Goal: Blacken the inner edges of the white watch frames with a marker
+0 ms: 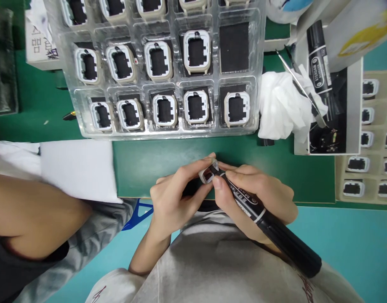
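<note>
Pinched between the fingers of my left hand (174, 198) is a small light watch case frame (206, 175), tilted, just past the table's front edge side nearest me. My right hand (256, 189) grips a thick black marker (259, 214) whose tip touches or nearly touches the frame; fingers hide the exact contact. Its long barrel slants down to the right. Beyond my hands lies a clear plastic tray (168, 134) with rows of similar frames (196, 107), each over a dark pad. One pocket (234, 47) in the second row shows only its dark pad.
Right of the tray, crumpled white tissue (280, 105) lies against a white box (354, 126) holding tweezers (302, 86) and another marker (319, 63). A second tray (341, 195) of frames stands far right. White cloth (79, 168) and another person's arm (35, 214) are at left.
</note>
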Motion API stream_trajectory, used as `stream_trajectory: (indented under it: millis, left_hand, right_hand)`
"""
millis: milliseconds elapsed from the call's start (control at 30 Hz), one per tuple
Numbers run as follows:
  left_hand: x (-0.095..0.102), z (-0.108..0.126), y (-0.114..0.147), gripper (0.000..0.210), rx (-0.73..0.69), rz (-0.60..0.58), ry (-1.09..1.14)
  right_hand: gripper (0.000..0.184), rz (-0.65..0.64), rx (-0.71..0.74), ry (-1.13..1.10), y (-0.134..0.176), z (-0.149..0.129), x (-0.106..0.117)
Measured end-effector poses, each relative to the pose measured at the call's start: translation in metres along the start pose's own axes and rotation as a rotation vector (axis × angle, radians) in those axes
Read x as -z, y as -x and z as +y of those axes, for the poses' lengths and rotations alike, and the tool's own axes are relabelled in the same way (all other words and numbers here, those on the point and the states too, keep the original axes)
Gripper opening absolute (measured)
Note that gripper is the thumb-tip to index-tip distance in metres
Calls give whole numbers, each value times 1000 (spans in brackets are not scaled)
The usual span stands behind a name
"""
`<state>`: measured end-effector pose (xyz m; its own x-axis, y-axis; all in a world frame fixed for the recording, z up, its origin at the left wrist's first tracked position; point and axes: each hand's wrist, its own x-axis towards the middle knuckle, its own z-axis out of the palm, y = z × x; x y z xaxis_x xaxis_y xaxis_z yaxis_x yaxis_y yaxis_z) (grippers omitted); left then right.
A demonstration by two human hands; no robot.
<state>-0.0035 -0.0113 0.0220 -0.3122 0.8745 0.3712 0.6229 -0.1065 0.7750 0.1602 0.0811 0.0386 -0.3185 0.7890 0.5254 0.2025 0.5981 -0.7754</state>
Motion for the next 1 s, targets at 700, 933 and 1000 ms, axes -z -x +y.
stream_trajectory:
  millis: [700, 933, 1000]
  left_hand:
    - [-1, -3, 2, 52, 23, -13, 71]
    - [4, -2, -4, 53, 123, -40, 215]
    - [6, -2, -8, 61, 165, -56, 320]
  right_hand:
    - [35, 26, 49, -56, -2, 5, -1]
    - [37, -23, 15, -115, 1, 5, 5]
    - [39, -42, 4, -168, 2, 6, 8]
